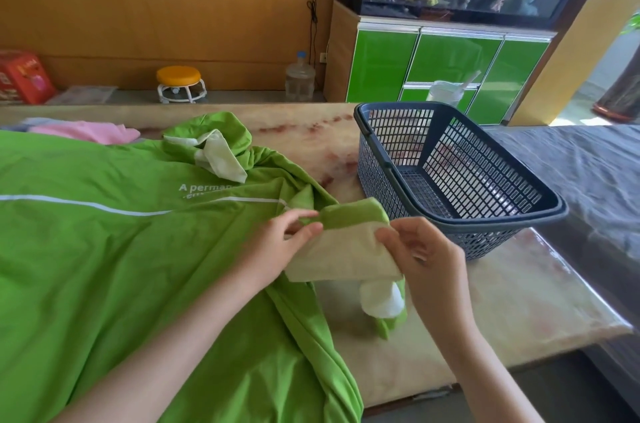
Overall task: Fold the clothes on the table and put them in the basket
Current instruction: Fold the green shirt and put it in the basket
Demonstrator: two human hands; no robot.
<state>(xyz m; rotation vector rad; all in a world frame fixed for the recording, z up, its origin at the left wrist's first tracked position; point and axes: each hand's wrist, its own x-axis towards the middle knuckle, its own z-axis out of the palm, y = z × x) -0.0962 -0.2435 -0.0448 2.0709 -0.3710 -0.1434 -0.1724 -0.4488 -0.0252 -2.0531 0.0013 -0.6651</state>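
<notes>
here, closest to me, the green jacket (pixel 121 249) lies spread flat over the left part of the table (pixel 502 301), white stripe and lettering facing up. my left hand (pixel 287 242) pinches the sleeve (pixel 346 242) between thumb and fingertips, right where the green cloth meets the pale lining. my right hand (pixel 426 256) grips the other side of that lining with curled fingers, so the sleeve end is stretched between my two hands, just above the tabletop. a white and green bit of cloth hangs below my right hand.

just beyond the sleeve, the dark blue basket (pixel 485 225) stands upright on the right side of the table. further back the jacket's hood (pixel 214 142) lies rumpled, and a pink garment (pixel 86 131) sits at the far left edge. past the table i see a yellow stool (pixel 180 83), a water bottle (pixel 300 79) and a green cabinet (pixel 450 62).
</notes>
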